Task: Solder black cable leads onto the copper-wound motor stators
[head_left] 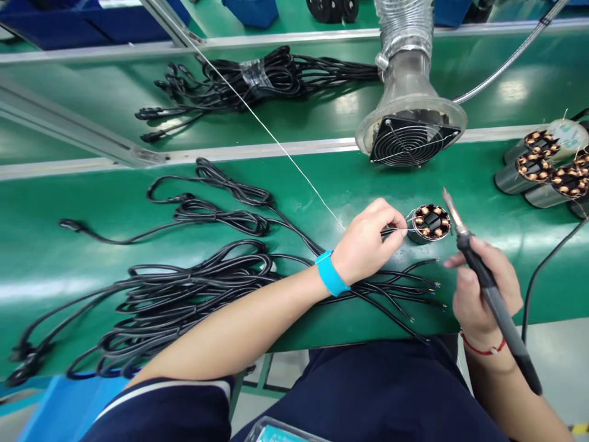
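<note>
My left hand (368, 239) pinches the end of a black cable (388, 232) between thumb and fingertips, just left of a motor stator (431, 222). That stator stands upright on the green bench, showing its ring of copper coils. Thin wires run between my fingertips and its left rim. A thin silvery wire (285, 153) slants down from the upper left and disappears behind my left hand. In my right hand (504, 276) is a soldering iron (494, 298), its tip pointing up and away, to the right of the stator and apart from it.
Bundled black cables (179, 282) cover the bench's left side, with stripped ends (432, 285) near the front edge. A fume extractor (409, 144) with a fan grille hangs behind the stator. More stators (534, 166) stand at the right, near the iron's cord (536, 276).
</note>
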The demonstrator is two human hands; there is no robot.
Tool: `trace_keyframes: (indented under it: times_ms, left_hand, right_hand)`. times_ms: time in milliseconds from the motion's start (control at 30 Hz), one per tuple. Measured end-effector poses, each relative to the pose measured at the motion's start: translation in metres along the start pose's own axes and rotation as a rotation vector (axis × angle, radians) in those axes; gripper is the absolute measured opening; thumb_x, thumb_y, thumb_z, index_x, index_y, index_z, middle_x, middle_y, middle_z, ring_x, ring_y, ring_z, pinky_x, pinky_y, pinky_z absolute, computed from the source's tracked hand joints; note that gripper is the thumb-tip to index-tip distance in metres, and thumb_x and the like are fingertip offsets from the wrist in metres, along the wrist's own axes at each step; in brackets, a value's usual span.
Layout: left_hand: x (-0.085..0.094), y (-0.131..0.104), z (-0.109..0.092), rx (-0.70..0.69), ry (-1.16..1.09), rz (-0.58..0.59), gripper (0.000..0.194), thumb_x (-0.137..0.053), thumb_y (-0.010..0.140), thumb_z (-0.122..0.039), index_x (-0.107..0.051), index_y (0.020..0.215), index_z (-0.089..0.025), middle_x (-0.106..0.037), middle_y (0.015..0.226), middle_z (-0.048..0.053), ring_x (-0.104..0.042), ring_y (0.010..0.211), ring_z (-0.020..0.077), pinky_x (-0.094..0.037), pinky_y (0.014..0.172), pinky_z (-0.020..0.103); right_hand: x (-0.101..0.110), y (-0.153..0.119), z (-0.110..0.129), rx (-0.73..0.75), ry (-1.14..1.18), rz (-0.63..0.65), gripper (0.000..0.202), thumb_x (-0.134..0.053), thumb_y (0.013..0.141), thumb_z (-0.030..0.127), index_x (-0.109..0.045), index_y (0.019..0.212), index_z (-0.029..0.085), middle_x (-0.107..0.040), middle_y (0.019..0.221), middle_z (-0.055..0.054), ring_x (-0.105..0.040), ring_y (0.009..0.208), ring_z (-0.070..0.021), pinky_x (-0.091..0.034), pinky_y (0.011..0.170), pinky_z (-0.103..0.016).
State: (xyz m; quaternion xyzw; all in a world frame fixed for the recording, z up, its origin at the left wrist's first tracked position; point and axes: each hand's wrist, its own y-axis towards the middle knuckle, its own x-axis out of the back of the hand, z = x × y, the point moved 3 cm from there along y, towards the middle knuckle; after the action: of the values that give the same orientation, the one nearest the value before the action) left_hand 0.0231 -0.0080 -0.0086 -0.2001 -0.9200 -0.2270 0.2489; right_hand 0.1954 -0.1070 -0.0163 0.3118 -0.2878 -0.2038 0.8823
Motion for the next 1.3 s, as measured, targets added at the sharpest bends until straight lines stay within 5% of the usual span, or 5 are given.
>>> trace_keyframes:
  times_ms: [367,1000,1300]
  left_hand:
    - [-0.001,0.0,-0.002,-0.022,0.037,-0.02,0.012,-0.056,0.082,-0.005,-0.057,0.077,-0.016,-0.058,0.079,0.0,-0.052,0.072,0.0115,-0.045,0.066,0.025]
    - [-0.001,0.001,-0.002,-0.045,0.069,-0.031,0.013,-0.055,0.083,-0.006,-0.056,0.076,-0.017,-0.058,0.08,0.001,-0.052,0.074,0.0129,-0.045,0.069,0.027]
    - [-0.002,0.001,-0.002,-0.052,0.076,-0.034,0.013,-0.055,0.084,-0.006,-0.057,0.077,-0.017,-0.058,0.08,0.001,-0.052,0.073,0.0127,-0.045,0.069,0.027]
  right_hand:
    - [0.004,-0.006,0.007,0.167,0.002,-0.005,0.023,-0.057,0.089,0.024,-0.069,0.108,0.021,-0.058,0.063,0.001,-0.048,0.049,-0.0129,-0.042,0.048,-0.03]
    - [0.003,-0.005,0.012,0.164,-0.023,0.089,0.022,-0.057,0.089,0.022,-0.066,0.109,0.024,-0.057,0.062,0.002,-0.05,0.049,-0.0136,-0.043,0.048,-0.03]
    - [0.001,-0.001,0.006,0.138,-0.09,0.08,0.042,-0.064,0.084,0.016,-0.062,0.125,0.025,-0.066,0.078,-0.001,-0.061,0.062,-0.0165,-0.052,0.055,-0.031]
